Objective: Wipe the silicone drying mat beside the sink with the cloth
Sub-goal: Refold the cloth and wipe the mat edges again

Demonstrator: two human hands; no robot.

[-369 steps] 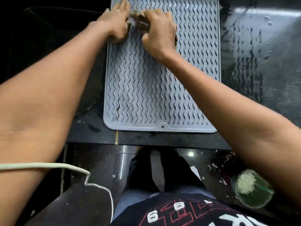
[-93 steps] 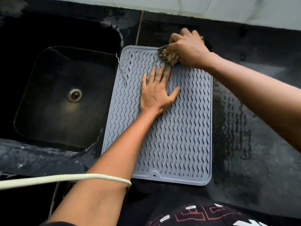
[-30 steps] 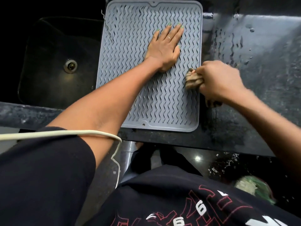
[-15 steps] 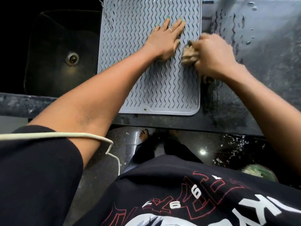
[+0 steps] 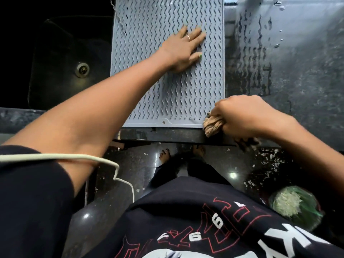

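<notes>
The grey silicone drying mat [image 5: 152, 94] with wavy ridges lies on the dark counter, right of the sink. My left hand [image 5: 183, 48] rests flat on the mat's upper right part, fingers spread, pressing it down. My right hand [image 5: 243, 116] is closed around a bunched brown cloth [image 5: 212, 124] at the mat's near right corner, right at the counter's front edge. Part of the cloth hangs dark below my fist.
A black sink [image 5: 67, 62] with a metal drain [image 5: 81, 69] sits to the left. Wet dark counter [image 5: 290, 58] stretches to the right. Below the counter edge are my bare feet [image 5: 164, 155], a littered floor and a green-rimmed bin [image 5: 296, 206]. A white cord [image 5: 78, 157] crosses my left arm.
My right hand has dragged the cloth down the mat's right side, from beside my left hand to the near right corner. My left hand stays pressed on the mat.
</notes>
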